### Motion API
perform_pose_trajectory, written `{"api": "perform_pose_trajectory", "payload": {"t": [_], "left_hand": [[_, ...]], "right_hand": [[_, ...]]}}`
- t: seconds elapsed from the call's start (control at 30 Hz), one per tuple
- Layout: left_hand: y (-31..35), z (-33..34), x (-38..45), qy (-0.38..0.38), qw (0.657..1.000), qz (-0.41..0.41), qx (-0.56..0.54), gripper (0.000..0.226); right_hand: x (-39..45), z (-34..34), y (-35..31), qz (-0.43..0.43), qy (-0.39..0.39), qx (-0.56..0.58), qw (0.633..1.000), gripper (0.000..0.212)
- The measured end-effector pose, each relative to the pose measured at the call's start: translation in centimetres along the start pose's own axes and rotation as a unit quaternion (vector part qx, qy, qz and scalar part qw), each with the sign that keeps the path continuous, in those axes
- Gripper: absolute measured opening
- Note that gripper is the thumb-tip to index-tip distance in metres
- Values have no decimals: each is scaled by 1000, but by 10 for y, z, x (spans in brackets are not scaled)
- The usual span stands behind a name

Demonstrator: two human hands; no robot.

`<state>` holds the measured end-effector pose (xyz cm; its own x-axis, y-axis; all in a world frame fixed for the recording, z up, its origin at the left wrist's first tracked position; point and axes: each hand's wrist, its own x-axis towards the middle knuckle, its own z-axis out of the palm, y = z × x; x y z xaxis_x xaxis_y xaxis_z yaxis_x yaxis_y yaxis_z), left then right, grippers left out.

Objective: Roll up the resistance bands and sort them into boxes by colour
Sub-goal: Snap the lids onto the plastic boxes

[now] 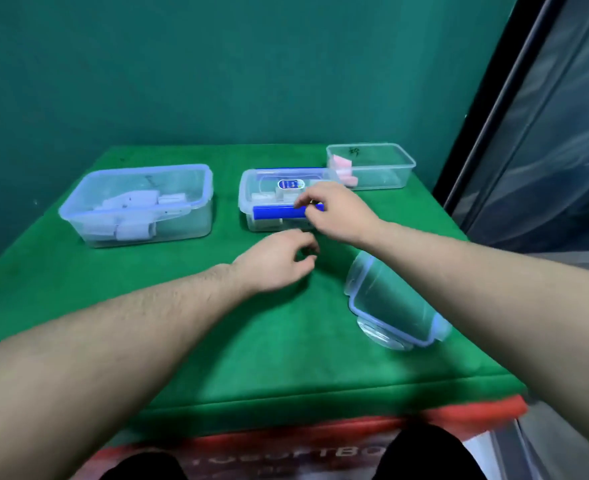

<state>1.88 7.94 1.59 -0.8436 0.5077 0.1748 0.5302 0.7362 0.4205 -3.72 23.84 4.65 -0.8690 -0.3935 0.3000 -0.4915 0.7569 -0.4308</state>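
Green felt covers the table (182,341), and nearest the person a clear lid (395,306) lies tipped on it at the right, under the forearm. Just beyond, the left hand (279,263) hovers low over the felt, fingers loosely curled and, as far as I can see, holding nothing. The right hand (338,211) reaches to the middle box (251,202), its fingertips at the blue clip (279,213) on the near rim; whether they pinch it I cannot tell. That clip's long axis runs left to right along the box's front edge. Inside sit pale rolled bands (261,196), too blurred to count. The left box (137,206) holds more whitish rolls (137,202), lying mostly crosswise. Farthest, the right box (372,166) holds pink rolls (343,166). I judge the bands light, soft and springy, apt to unroll; best pinched across the roll's flat sides.
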Motion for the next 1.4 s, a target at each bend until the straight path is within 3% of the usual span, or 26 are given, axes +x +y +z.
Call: {"api": "perform_pose_trajectory", "payload": {"t": [0.17, 0.3, 0.43, 0.63, 0.73, 0.83, 0.97, 1.13, 1.23, 1.33, 1.4], "left_hand": [[62, 47, 24, -31, 984, -139, -109, 33], [85, 64, 34, -43, 962, -245, -111, 55], [102, 68, 34, -114, 961, -251, -33, 102], [101, 83, 21, -117, 971, -203, -43, 103], [96, 84, 21, -116, 973, -189, -60, 113], [96, 82, 25, -92, 971, -196, -96, 124], [93, 70, 41, 12, 960, -197, -198, 103], [93, 44, 84, 130, 878, -246, -390, 79], [97, 20, 118, 171, 777, -274, -540, 70], [87, 2, 161, 238, 709, -283, -601, 65], [75, -5, 190, 264, 700, -292, -596, 58]], "right_hand": [[-65, -25, 53, 116, -21, -20, 993, 31], [-99, -34, 94, 243, -76, -75, 964, 47], [-116, -43, 114, 348, -102, -45, 931, 81], [-113, -57, 126, 402, -71, -39, 912, 106], [-110, -65, 145, 441, -22, 48, 896, 78], [-107, -69, 158, 454, 73, 155, 874, 44], [-99, -87, 169, 471, 148, 274, 825, 36], [-74, -107, 183, 465, 207, 417, 754, 28], [-51, -114, 188, 459, 245, 449, 726, 20], [-24, -119, 195, 437, 244, 443, 743, 20], [-1, -122, 196, 409, 234, 441, 764, 14]]}}
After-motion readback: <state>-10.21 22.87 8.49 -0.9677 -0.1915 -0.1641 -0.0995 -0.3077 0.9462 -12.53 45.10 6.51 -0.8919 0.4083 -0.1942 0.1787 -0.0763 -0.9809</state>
